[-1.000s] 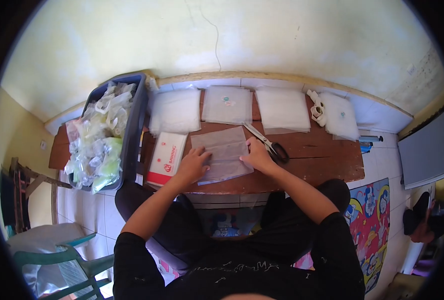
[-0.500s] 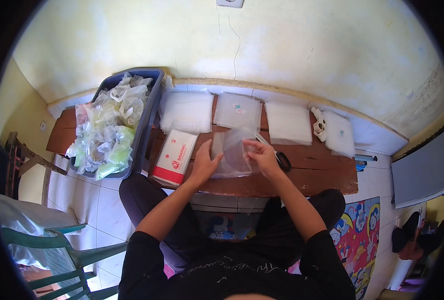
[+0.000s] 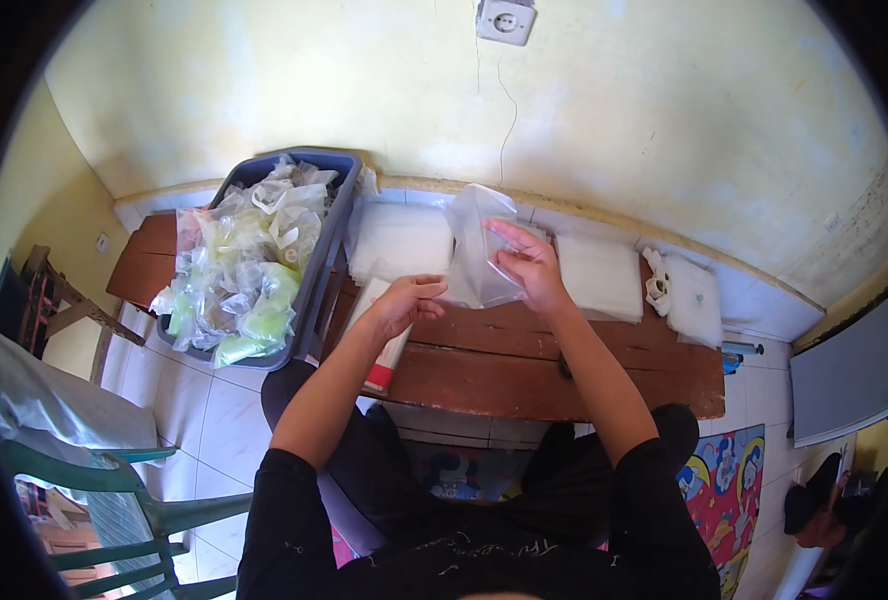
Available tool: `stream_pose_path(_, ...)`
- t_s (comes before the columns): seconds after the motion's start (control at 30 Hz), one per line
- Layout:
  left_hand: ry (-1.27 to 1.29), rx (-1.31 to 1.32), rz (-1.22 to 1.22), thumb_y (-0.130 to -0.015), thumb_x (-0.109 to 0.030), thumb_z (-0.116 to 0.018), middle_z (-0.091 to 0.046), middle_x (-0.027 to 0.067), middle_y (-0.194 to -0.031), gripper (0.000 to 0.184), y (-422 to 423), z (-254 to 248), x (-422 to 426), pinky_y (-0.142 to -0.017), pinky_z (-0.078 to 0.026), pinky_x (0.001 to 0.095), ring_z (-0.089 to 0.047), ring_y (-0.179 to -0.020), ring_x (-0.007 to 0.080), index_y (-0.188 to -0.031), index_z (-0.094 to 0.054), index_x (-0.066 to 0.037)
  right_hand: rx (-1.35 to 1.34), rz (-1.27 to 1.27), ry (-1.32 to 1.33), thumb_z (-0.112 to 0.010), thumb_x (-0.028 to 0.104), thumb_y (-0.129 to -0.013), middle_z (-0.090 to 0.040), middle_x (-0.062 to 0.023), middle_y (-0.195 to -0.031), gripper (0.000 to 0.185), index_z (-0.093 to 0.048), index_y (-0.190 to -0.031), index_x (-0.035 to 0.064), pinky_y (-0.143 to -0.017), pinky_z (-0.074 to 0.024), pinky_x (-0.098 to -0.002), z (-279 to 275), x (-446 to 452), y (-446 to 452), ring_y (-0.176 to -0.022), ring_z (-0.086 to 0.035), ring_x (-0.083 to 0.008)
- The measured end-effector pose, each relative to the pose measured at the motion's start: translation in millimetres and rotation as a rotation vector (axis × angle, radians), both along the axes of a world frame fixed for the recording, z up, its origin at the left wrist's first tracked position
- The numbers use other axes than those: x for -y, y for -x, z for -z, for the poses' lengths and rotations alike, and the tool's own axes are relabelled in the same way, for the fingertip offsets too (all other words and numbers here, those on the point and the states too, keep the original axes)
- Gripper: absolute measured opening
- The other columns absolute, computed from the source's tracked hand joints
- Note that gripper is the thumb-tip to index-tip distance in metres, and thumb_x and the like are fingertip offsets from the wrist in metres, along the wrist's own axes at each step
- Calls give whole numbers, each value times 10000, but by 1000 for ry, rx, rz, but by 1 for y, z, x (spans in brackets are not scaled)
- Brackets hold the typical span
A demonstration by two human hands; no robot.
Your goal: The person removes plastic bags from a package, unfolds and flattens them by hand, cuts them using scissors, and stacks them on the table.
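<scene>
A clear plastic bag [image 3: 476,262] is held up above the wooden bench, in front of the stacks of bags. My right hand [image 3: 530,266] grips its right side, thumb and fingers closed on the film. At the bag's lower left edge is my left hand [image 3: 409,304], its fingers pinched together on the film. Beneath my left hand and forearm lies a white and red packet [image 3: 382,370], mostly covered. Behind the raised bag, one stack of clear bags [image 3: 404,238] shows at its left; another is largely hidden.
A blue-grey tub [image 3: 309,300] heaped with plastic bags [image 3: 249,260] stands on the left. Rightward on the bench [image 3: 484,365] are two bag stacks [image 3: 599,272] and a crumpled white strip [image 3: 657,284]. A dark object [image 3: 564,368] is partly behind my right forearm. The wall rises behind.
Both hands have moved up and away from me, lifting the clear bag off the bench toward the stacks. The view has shifted, showing more of the wall socket.
</scene>
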State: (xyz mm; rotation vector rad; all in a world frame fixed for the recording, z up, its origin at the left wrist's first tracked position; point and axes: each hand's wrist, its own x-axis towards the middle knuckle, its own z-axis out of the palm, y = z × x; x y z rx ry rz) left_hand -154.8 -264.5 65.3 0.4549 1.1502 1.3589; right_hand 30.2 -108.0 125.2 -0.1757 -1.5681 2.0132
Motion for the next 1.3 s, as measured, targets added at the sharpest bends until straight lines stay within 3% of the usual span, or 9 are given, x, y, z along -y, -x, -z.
stream_pose_path(0.13, -47, -293, -147, -841, -55, -677, -697, 105, -809, 309, 51, -3, -15, -603, -531, 240, -657, -634, 136, -1132, -605, 19, 55, 46, 17, -486, -108, -871, -564, -112, -1332, 517, -486, -1372, 22, -812, -525, -274, -4, -14, 37, -915, -628, -145)
stream_pose_path(0.47, 288, -868, -323, -776, -54, -716, -685, 146, -717, 287, 125, 44, -15, -587, -547, 302, -673, -579, 202, -1041, -646, 32, 501, 245, -189, -489, -148, -793, -564, -265, -1280, 586, -457, -1361, -10, -649, -551, -283, 101, -53, 136, -810, -692, -238)
stream_pose_path(0.53, 370, -1211, -258, -750, -55, -732, -683, 178, -708, 336, 132, 58, -17, -620, -562, 341, -687, -578, 249, -1063, -642, 30, 533, 263, -247, -508, -150, -780, -579, -260, -1253, 578, -469, -1340, -13, -644, -558, -287, 119, -53, 146, -799, -692, -234)
stream_pose_path(0.57, 399, -1198, -243, -777, -16, -724, -670, 146, -671, 362, 135, 64, -20, -479, -525, 336, -663, -527, 211, -1117, -604, 23, 569, 287, -304, -527, -151, -767, -594, -255, -1226, 571, -481, -1319, -16, -639, -565, -290, 128, -54, 149, -788, -691, -230)
stream_pose_path(0.67, 387, -1385, -240, -769, 12, -716, -675, 152, -692, 431, 141, 80, -23, -491, -530, 351, -666, -531, 234, -1177, -578, 19, 623, 372, -314, -598, -106, -734, -639, -220, -1138, 524, -544, -1245, -6, -651, -578, -304, 131, -51, 153, -812, -689, -232)
stream_pose_path(0.77, 393, -1383, -280, -761, 15, -718, -677, 156, -707, 476, 144, 83, -23, -514, -536, 355, -665, -530, 242, -1211, -562, 11, 703, 500, -619, -659, -42, -705, -671, -180, -1046, 454, -608, -1153, 7, -698, -574, -331, 143, -57, 156, -862, -684, -247)
stream_pose_path(0.9, 364, -1367, -339, -747, 11, -729, -683, 180, -760, 519, 149, 86, -23, -556, -543, 356, -668, -542, 242, -1237, -559, -15, 694, 570, -647, -700, 11, -681, -681, -168, -986, 395, -642, -1072, 19, -769, -555, -368, 141, -54, 160, -909, -670, -289)
stream_pose_path(0.97, 396, -1226, -378, -697, -21, -737, -659, 242, -1071, 513, 149, 84, -23, -915, -513, 422, -633, -1037, 390, -1189, -599, -64, 706, 615, -755, -726, 33, -671, -676, -172, -947, 378, -643, -1039, 20, -826, -527, -392, 143, -54, 159, -900, -659, -324)
stream_pose_path(1.3, 426, -1251, -347, -722, 71, -573, -663, 249, -1043, 424, 149, 78, -22, -914, -500, 418, -633, -1027, 394, -1120, -645, -56, 527, 635, -982, -766, 103, -682, -611, -192, -1107, 357, -644, -1015, 56, -923, -481, -398, 139, -26, 139, -1072, -576, -338)
